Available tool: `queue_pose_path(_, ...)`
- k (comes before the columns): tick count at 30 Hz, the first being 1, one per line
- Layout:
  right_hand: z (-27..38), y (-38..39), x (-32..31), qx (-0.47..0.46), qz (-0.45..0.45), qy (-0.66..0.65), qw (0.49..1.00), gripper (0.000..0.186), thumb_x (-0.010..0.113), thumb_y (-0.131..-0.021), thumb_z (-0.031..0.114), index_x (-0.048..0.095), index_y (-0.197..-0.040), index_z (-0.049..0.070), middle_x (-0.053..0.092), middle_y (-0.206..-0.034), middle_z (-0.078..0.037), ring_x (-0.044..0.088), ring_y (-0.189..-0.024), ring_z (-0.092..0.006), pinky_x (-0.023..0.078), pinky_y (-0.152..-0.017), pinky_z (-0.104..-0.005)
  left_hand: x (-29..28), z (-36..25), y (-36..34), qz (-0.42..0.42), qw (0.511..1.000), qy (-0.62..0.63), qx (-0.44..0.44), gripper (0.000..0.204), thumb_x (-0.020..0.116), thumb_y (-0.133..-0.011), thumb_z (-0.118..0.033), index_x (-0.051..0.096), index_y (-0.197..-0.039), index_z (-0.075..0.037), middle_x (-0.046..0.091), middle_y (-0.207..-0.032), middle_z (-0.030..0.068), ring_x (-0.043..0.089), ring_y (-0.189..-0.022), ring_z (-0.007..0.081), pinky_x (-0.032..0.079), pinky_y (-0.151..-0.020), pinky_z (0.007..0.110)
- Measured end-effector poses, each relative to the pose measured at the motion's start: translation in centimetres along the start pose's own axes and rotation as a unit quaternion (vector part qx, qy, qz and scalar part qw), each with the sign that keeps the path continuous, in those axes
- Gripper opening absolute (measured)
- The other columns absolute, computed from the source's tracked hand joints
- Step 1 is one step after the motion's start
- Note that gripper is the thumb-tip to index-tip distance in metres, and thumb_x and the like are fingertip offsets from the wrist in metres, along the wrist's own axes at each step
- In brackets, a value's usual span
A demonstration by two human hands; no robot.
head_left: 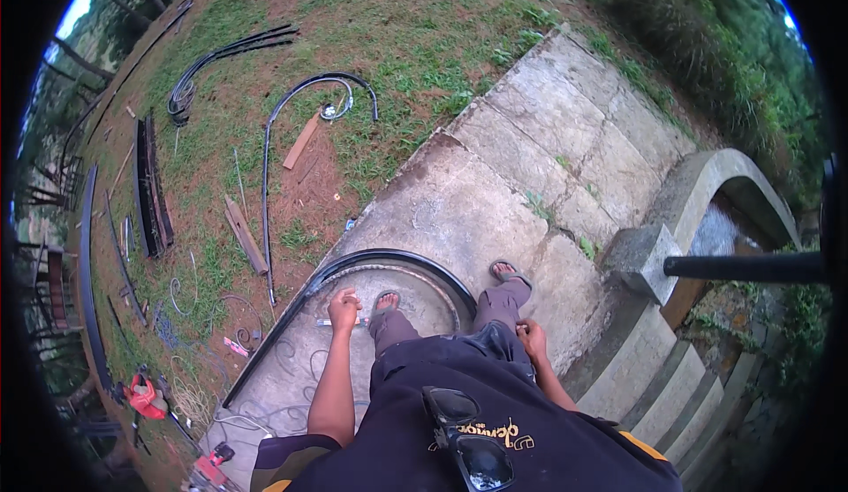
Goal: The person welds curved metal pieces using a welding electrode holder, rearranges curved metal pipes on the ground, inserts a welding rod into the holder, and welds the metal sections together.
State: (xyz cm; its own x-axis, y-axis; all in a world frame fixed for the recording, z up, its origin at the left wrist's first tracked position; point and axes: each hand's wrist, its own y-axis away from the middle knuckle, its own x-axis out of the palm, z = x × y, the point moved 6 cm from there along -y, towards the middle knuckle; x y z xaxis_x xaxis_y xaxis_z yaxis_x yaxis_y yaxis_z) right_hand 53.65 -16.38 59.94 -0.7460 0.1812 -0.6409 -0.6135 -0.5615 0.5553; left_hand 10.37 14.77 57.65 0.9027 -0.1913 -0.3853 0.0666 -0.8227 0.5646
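My left hand (344, 308) is in front of me above the concrete slab, its fingers curled in. A thin pale-blue stick-like item (324, 321) shows at either side of it; I cannot tell whether it is gripped or lies on the slab behind. My right hand (531, 338) hangs beside my right thigh with its fingers curled and partly hidden. Around my feet arcs a bent black tube (406, 256), its long straight end running down to the left. Inside that arc lies a thinner curved rod (424, 276) with a twisted look.
Black tubes (268, 170), wooden boards (303, 141) and dark metal channels (150, 187) lie on the grass to the left. Loose cords (256, 421) and a red power tool (210, 473) are at lower left. Concrete steps (654, 364) and a black rail (746, 268) are on the right.
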Motion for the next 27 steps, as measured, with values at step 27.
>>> queue_pose_path(27, 12.6, -23.7, -4.4, -0.365, 0.494, 0.178, 0.769, 0.021, 0.066, -0.089, 0.008, 0.067, -0.108, -0.001, 0.069, -0.071, -0.01, 0.068, -0.058, -0.0166, 0.052, -0.049, -0.0285, 49.2, 11.9, 46.2, -0.451, 0.709, 0.399, -0.366, 0.02, 0.061, -0.082, -0.009, 0.073, -0.096, 0.0, 0.072, -0.073, 0.0145, 0.071, -0.057, 0.0207, 0.056, -0.053, 0.032)
